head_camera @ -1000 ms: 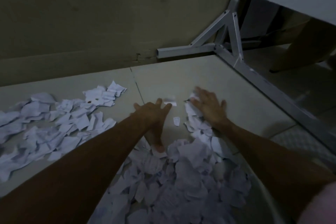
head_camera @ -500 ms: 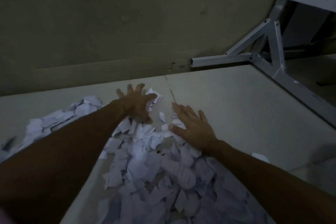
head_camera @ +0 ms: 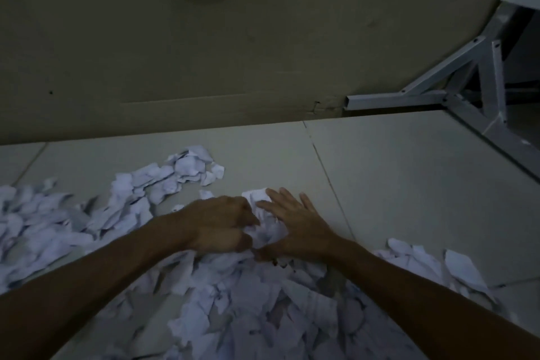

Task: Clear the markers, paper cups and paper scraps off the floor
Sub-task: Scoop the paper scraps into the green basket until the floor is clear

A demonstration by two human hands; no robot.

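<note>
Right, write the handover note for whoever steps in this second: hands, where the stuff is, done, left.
Left hand: fingers curled, gripping paper scraps at the top of the pile.
Right hand: fingers straight, pressing the same bunch from the other side.
Scraps: big pile under both arms, a spread to the left, a few on the right, all on the floor.
Done: nothing visibly off the floor yet.
Left: gather and remove every scrap. No markers or cups in view.

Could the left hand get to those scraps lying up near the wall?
Probably yes. The far cluster of scraps lies on bare floor just beyond the left hand, with nothing between them, though its fingers already grip a bunch of scraps.
</note>
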